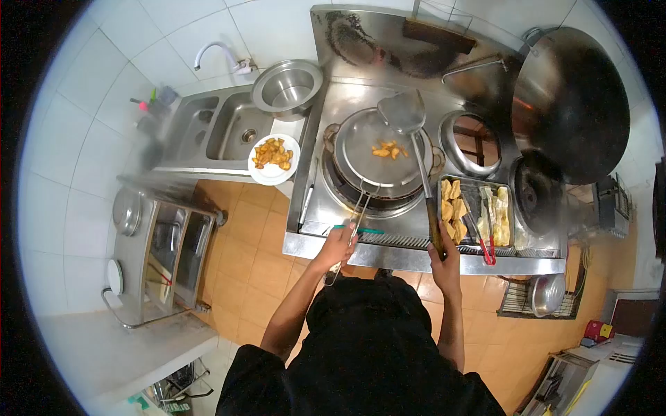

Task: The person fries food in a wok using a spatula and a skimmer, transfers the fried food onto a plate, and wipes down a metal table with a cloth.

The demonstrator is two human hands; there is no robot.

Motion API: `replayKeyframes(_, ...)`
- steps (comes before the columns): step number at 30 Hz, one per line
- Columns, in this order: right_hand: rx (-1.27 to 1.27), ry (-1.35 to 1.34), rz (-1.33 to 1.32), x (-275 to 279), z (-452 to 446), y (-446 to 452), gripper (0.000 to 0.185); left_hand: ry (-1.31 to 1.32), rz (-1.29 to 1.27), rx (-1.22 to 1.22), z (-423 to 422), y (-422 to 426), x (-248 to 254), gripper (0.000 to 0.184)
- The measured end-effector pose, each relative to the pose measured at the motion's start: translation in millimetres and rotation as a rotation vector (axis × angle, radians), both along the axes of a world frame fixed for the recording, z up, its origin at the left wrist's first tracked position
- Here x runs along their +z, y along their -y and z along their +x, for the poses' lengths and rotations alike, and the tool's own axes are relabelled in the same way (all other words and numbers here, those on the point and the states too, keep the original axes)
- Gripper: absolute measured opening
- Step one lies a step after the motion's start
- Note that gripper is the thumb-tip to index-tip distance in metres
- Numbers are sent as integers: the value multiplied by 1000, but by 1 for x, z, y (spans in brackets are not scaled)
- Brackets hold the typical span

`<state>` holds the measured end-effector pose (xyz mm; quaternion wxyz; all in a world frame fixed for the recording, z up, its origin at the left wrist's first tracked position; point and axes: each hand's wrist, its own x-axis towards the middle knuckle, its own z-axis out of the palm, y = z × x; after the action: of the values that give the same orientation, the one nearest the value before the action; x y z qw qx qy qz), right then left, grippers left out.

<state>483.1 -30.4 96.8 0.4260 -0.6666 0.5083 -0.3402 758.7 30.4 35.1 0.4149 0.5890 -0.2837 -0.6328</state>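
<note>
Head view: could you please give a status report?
Left hand gripping round, wire-handled metal strainer, golden-brown pieces on it. Right hand holding long-handled metal spatula, blade overlapping strainer's rim.

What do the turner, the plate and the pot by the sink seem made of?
Turner: dull grey metal blade; the brown handle looks like wood, though brown plastic is possible.
Plate: smooth and plain white, so ceramic or hard plastic.
Pot: silvery metal with soft reflections, likely stainless steel, perhaps aluminium.
</note>
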Motion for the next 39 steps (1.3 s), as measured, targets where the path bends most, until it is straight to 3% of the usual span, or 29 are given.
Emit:
replayKeyframes(5,6,-12,0,2,-1,-2,55,18,11,-2,1,-3,2,51)
replayKeyframes(10,-4,48,179,0,-2,-7,55,-111,43,68,-2,1,-6,53)
replayKeyframes(14,8,-9,15,-1,2,-7,55,-40,9,3,6,-2,-5,51)
replayKeyframes(17,19,21,88,-10,-4,-11,55,-132,9,72,2,4,-4,53)
replayKeyframes(20,-17,-15,221,15,8,-15,55,-64,24,30,9,3,-10,53)
replayKeyframes(25,-29,-29,157,-1,10,-26,55,-124,34,23,9,2,-3,53)
replayKeyframes(33,-79,-38,198,0,26,-45,57,-1,-47,-82,20,-1,-9,52)
replayKeyframes(39,-164,-18,276,1,42,-67,56,-115,-34,-83,32,1,-1,52)
